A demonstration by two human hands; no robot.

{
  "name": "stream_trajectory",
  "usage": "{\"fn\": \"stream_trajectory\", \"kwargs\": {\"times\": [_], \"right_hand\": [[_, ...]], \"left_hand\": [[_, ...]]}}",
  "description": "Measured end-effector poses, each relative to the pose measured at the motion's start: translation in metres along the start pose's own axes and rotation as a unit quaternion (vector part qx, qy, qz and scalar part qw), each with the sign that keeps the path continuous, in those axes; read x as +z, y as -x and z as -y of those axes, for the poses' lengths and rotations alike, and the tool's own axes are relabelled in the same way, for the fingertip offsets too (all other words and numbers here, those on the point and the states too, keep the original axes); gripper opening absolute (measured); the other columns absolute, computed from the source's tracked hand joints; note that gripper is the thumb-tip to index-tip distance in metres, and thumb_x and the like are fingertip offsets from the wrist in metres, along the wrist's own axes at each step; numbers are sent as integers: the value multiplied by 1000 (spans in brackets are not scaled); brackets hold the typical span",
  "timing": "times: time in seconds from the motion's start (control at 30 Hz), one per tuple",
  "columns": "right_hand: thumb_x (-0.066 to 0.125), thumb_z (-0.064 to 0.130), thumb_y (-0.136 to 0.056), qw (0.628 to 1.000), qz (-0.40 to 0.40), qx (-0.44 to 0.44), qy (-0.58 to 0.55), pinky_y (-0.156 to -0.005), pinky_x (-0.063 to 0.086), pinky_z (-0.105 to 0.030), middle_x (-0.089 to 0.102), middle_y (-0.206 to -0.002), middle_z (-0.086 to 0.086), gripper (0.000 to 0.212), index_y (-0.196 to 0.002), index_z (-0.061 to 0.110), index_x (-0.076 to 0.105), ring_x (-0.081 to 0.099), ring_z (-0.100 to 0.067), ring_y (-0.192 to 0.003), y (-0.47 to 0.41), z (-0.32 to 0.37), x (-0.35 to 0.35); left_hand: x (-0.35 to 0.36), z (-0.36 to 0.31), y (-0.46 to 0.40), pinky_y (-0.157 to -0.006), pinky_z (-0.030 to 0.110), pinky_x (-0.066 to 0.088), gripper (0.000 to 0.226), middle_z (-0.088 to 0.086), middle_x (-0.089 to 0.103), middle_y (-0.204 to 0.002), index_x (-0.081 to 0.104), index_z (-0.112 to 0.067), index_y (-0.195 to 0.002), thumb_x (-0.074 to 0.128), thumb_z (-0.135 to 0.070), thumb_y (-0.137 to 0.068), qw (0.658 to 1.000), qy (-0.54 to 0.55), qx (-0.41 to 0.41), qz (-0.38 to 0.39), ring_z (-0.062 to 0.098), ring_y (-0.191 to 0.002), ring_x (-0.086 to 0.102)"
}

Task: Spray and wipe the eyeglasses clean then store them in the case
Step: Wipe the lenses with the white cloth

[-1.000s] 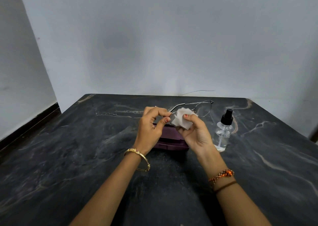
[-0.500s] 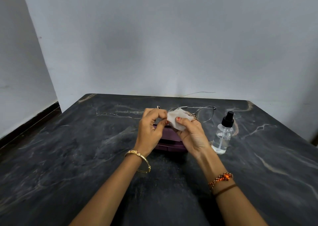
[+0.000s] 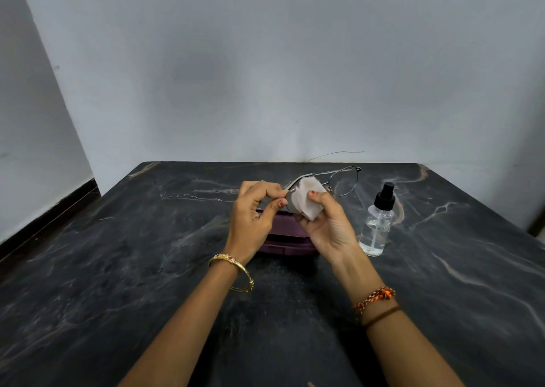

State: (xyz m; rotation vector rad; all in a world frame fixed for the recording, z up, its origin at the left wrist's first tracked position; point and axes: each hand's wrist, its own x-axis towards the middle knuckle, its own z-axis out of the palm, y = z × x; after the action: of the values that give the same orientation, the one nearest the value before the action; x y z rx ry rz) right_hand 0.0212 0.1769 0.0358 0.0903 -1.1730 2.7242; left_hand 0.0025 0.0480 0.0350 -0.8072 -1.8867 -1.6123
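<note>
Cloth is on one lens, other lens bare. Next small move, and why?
Probably slide the folded white cloth across to the bare lens of the thin metal-framed eyeglasses. The right hand pinches the cloth over the lens nearer the left hand, which grips the frame edge. The purple case lies shut beneath, so storing likely comes later.

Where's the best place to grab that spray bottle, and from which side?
Grip the spray bottle around its clear round body, below the black pump top, probably from its right side. It stands upright on the table, and the right hand with the cloth crowds its left, while its right side is open.
</note>
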Motion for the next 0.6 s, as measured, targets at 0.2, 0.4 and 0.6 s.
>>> {"fn": "stream_trajectory", "kwargs": {"times": [0.2,0.4,0.6], "right_hand": [[51,1,-79,999,34,-6,14,-53,54,-19,72,-67,-2,13,-82,6,63,67,-10,-62,1,-4,2],[52,-4,-82,995,61,-1,78,-53,52,-16,73,-70,2,19,-94,6,61,68,-6,-64,1,-12,2],[60,-6,-71,989,38,-29,138,-59,55,-18,73,-67,2,19,-84,7,63,68,-8,-66,0,-4,-2]], "left_hand": [[5,0,4,-80,25,44,9,-18,55,-82,67,-8,-77,66,-1,-72,999,-21,24,8,13,-91,48],[-1,4,0,-71,9,44,22,-11,55,-76,66,-11,-78,68,7,-67,998,0,1,-67,3,-80,51],[-2,3,0,-73,12,46,25,-13,54,-78,64,-18,-82,68,3,-69,999,-8,13,-33,6,-81,52]]}}
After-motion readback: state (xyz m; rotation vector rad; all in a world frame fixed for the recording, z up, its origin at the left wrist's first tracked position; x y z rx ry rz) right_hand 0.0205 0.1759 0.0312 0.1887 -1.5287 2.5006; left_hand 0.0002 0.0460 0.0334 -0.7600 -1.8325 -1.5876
